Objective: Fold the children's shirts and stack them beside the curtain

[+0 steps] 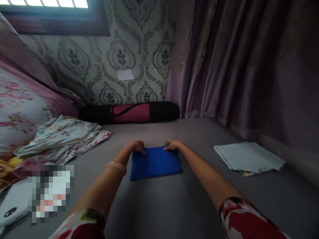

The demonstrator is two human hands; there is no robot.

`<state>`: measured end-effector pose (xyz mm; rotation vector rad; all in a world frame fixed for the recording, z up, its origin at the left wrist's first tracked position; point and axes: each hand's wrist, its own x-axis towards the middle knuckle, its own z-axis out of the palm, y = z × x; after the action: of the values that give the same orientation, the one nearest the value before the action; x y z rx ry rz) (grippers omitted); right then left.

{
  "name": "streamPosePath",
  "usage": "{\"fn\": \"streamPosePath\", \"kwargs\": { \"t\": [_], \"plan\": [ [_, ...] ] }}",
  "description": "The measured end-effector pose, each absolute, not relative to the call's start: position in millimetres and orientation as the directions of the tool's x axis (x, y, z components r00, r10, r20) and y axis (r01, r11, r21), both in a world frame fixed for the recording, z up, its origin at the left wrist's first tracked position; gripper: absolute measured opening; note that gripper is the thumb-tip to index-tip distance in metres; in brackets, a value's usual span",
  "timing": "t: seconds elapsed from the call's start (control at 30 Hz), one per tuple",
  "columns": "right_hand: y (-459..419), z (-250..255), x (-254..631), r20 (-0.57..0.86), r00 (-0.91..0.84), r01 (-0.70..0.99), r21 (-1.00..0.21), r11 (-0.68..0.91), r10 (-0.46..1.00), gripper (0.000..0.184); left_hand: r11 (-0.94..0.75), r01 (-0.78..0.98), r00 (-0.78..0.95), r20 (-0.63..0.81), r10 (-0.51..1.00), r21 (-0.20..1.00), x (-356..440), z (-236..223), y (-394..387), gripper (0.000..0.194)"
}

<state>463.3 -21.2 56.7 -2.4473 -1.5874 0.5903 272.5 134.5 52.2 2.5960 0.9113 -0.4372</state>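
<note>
A folded blue cloth [156, 163] lies flat on the grey bed sheet [154, 205] in front of me. At its far left corner my left hand [138, 146] is closed, with the thumb on top of the cloth and the other fingers mostly hidden. My right hand [172, 144] pinches the far edge near the right corner in much the same way. A pale bangle [116, 167] circles my left wrist. Both forearms reach forward from floral sleeves.
Rumpled printed clothes [64, 136] lie to the left, beside a floral pillow [20, 106]. A pale folded cloth [249, 156] rests at right. Against the wall stretches a black and maroon bag [132, 113]. A white device [15, 202] sits near left, by a blurred patch. Curtains [224, 59] hang right.
</note>
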Motion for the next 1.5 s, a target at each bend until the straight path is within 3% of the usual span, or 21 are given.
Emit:
{"fn": "streamPosePath", "kwargs": {
  "t": [0.17, 0.4, 0.6, 0.67, 0.8, 0.93, 0.97, 1.03, 1.1, 1.17, 1.37, 1.5],
  "plan": [
    [-19.0, 53.2, 464.2, -0.316, 0.288, 0.843, -0.364, -0.395, 0.904, 0.017, -0.708, 0.630, 0.772, -0.360, 0.525, 0.319, 263.0, 52.6, 128.1, 0.038],
    [-35.5, 60.8, 471.6, -0.243, 0.173, 0.824, -0.495, -0.275, 0.955, 0.018, -0.607, 0.570, 0.822, -0.365, 0.437, 0.555, 240.4, 74.6, 121.7, 0.035],
    [-61.7, 99.7, 478.2, -0.207, 0.014, 0.606, -0.776, -0.173, 0.978, 0.037, -0.515, 0.467, 0.882, -0.337, 0.330, 0.719, 225.4, 113.2, 118.3, 0.038],
    [-68.8, 120.4, 477.4, -0.197, -0.022, 0.566, -0.811, -0.150, 0.980, 0.038, -0.537, 0.411, 0.908, -0.279, 0.313, 0.737, 222.5, 129.9, 117.1, 0.034],
    [-77.8, 156.5, 469.6, -0.041, 0.040, 0.667, -0.743, -0.057, 0.998, 0.041, -0.675, 0.292, 0.931, -0.038, 0.364, 0.678, 218.4, 160.1, 112.9, 0.032],
    [-91.0, 140.2, 458.2, 0.287, 0.107, 0.853, -0.519, 0.060, 0.952, 0.046, -0.851, 0.295, 0.858, 0.272, 0.436, 0.433, 208.6, 148.0, 95.4, 0.041],
    [-97.4, 125.9, 455.4, 0.319, 0.096, 0.888, -0.455, 0.063, 0.943, 0.049, -0.871, 0.319, 0.853, 0.288, 0.436, 0.373, 203.8, 135.4, 88.8, 0.044],
    [-113.8, 91.6, 451.0, 0.248, 0.017, 0.930, -0.359, 0.076, 0.968, 0.057, -0.896, 0.334, 0.887, 0.224, 0.404, 0.294, 190.5, 103.7, 75.6, 0.050],
    [-131.5, 60.4, 449.2, 0.124, -0.081, 0.940, -0.320, 0.117, 0.989, 0.062, -0.904, 0.300, 0.933, 0.102, 0.344, 0.303, 174.5, 74.2, 65.4, 0.064],
    [-144.1, 41.3, 450.9, 0.091, -0.108, 0.942, -0.308, 0.131, 0.990, 0.062, -0.885, 0.318, 0.932, 0.058, 0.357, 0.341, 160.3, 57.1, 60.9, 0.067],
    [-124.7, 36.5, 451.8, 0.279, -0.012, 0.958, -0.273, 0.092, 0.960, 0.050, -0.817, 0.445, 0.842, 0.139, 0.522, 0.367, 165.4, 60.1, 69.9, 0.053],
    [-89.8, 29.9, 425.3, 0.235, 0.082, 0.971, -0.237, -0.025, 0.968, 0.048, -0.845, 0.416, 0.840, 0.213, 0.498, 0.336, 202.3, 43.6, 66.0, 0.047]
  ]
}}
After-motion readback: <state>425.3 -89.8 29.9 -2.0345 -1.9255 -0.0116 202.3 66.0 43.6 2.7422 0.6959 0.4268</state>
